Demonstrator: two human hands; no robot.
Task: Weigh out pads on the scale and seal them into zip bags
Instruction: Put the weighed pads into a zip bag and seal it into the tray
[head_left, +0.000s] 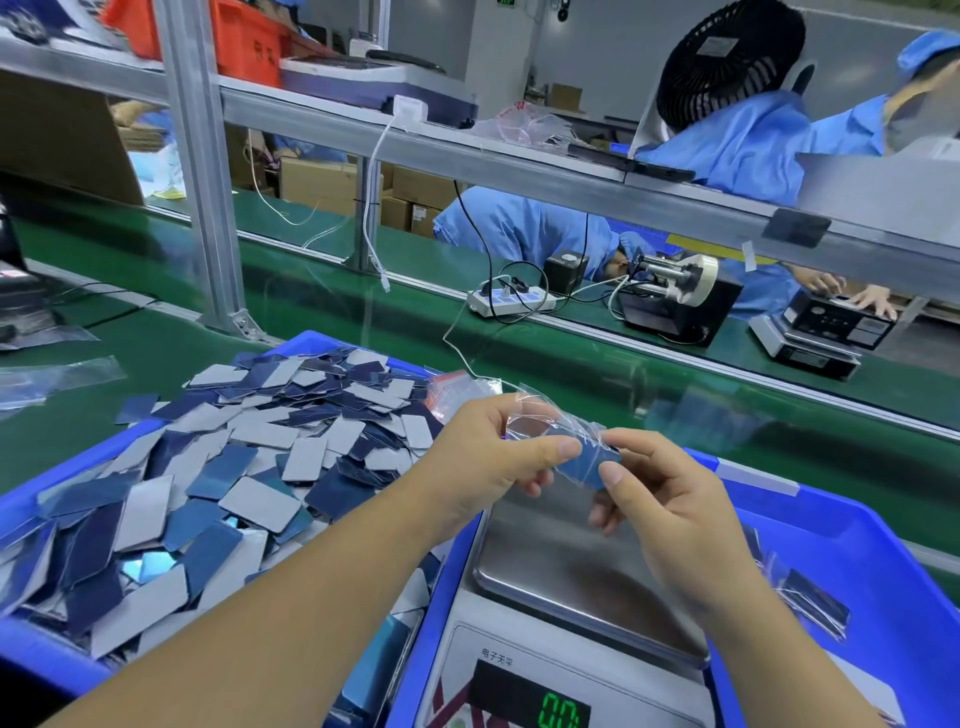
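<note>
My left hand (483, 457) and my right hand (665, 499) together hold a clear zip bag (550, 421) with blue pads (587, 465) inside, above the scale. Left thumb and fingers pinch the bag's left part; right thumb and fingers pinch its right end. The scale's steel pan (550, 561) below is bare, and its green display (558, 712) reads zeros. A large heap of loose blue and grey pads (218, 467) fills the blue bin (62, 660) at left.
A second blue bin (852, 525) at right holds filled bags (810, 597). A stack of spare zip bags (452, 387) lies beyond the pad heap. The green conveyor (571, 364) runs behind, with a power strip (506, 301), a tape dispenser (675, 296) and workers in blue coats beyond.
</note>
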